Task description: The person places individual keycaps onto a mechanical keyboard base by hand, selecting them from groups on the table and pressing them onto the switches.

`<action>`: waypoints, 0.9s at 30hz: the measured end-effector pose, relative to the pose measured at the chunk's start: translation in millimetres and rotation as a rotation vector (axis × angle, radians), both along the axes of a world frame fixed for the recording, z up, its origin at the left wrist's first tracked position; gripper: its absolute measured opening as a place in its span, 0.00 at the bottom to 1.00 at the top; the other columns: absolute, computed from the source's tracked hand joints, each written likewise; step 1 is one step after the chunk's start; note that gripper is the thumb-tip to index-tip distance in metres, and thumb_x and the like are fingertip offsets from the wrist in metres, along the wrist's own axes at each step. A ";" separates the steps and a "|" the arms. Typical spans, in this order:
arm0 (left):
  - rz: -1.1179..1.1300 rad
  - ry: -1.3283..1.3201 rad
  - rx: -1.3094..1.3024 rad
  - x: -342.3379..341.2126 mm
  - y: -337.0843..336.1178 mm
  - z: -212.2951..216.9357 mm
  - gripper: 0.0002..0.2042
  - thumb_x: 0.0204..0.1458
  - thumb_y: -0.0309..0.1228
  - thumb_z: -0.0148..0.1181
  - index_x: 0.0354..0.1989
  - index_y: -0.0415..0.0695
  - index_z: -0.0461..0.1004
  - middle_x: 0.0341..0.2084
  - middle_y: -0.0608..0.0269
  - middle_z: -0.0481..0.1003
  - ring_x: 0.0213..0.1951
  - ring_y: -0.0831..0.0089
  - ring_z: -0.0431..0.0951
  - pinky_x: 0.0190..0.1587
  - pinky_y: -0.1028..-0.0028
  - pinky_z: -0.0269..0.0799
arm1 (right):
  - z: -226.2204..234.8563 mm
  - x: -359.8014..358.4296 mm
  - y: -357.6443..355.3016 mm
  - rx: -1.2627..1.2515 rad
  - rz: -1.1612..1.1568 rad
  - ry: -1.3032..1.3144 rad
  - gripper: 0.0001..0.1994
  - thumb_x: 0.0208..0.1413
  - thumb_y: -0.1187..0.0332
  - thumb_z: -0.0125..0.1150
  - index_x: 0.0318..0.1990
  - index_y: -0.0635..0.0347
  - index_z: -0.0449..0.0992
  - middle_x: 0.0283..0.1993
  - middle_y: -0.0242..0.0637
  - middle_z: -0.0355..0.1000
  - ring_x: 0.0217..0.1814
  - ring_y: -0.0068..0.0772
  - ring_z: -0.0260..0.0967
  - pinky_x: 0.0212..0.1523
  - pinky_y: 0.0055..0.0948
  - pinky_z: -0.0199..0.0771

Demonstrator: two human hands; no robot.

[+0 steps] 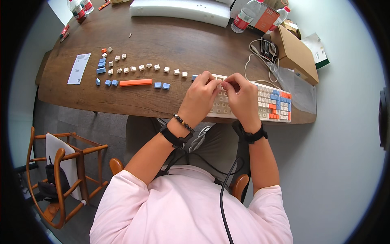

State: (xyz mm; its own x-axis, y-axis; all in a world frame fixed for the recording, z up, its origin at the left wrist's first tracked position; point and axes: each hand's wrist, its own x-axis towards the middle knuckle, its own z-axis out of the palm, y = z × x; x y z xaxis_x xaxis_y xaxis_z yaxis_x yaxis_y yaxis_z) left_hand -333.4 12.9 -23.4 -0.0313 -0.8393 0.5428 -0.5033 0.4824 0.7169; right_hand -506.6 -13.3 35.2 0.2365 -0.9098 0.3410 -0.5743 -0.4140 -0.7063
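— Both hands meet over the keyboard (260,101) at centre frame: the left hand (201,95) and the right hand (242,97) have fingertips pinched together on something small, probably a keycap, though it is hidden between the fingers.

— Which step does that look like?

— Pulling caps off, judging by the head view. The keyboard's left part shows bare sockets, while its right end at centre right still carries blue, orange and cream caps.

— And the removed ones?

— Laid in rows on the counter (162,36) toward the upper left: small cream keycaps (149,66), blue keycaps (101,64), and a long orange spacebar cap (135,82).

— What would the next move call for?

— Likely a straight upward pull, then a reach left to the end of the row.
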 end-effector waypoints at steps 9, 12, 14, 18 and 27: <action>0.001 0.006 0.000 -3.7 1.2 -0.8 0.08 0.67 0.22 0.71 0.53 0.37 0.86 0.47 0.53 0.78 0.48 0.51 0.83 0.53 0.56 0.81 | -6.5 -9.2 -0.1 0.161 -0.069 -0.096 0.04 0.69 0.77 0.73 0.42 0.70 0.86 0.35 0.45 0.88 0.36 0.34 0.87 0.41 0.33 0.84; 0.016 0.002 -0.014 -5.7 1.5 -3.2 0.08 0.67 0.21 0.70 0.52 0.36 0.85 0.47 0.52 0.78 0.49 0.50 0.82 0.54 0.55 0.81 | -12.8 -13.0 0.8 0.204 -0.080 -0.182 0.04 0.70 0.77 0.74 0.42 0.70 0.86 0.35 0.40 0.88 0.36 0.26 0.85 0.41 0.29 0.82; 0.021 -0.007 -0.023 -7.1 1.8 -5.0 0.07 0.67 0.21 0.70 0.51 0.35 0.84 0.47 0.52 0.78 0.50 0.49 0.82 0.54 0.55 0.81 | -16.0 -13.7 1.0 0.232 -0.072 -0.224 0.04 0.70 0.77 0.74 0.43 0.70 0.86 0.35 0.37 0.88 0.36 0.22 0.83 0.41 0.27 0.81; 0.018 0.007 -0.027 -7.3 2.8 -4.6 0.08 0.67 0.21 0.70 0.51 0.36 0.84 0.47 0.51 0.78 0.49 0.49 0.82 0.54 0.55 0.81 | -20.8 -18.0 -2.3 0.255 -0.068 -0.275 0.04 0.70 0.77 0.74 0.42 0.70 0.86 0.34 0.36 0.87 0.36 0.21 0.83 0.40 0.26 0.80; -0.018 0.004 0.011 -2.8 -0.4 0.2 0.08 0.67 0.21 0.70 0.53 0.37 0.84 0.47 0.52 0.78 0.47 0.50 0.84 0.52 0.56 0.81 | -24.1 -25.0 -4.9 0.307 -0.081 -0.274 0.04 0.70 0.78 0.74 0.41 0.70 0.85 0.33 0.35 0.86 0.35 0.21 0.82 0.39 0.27 0.80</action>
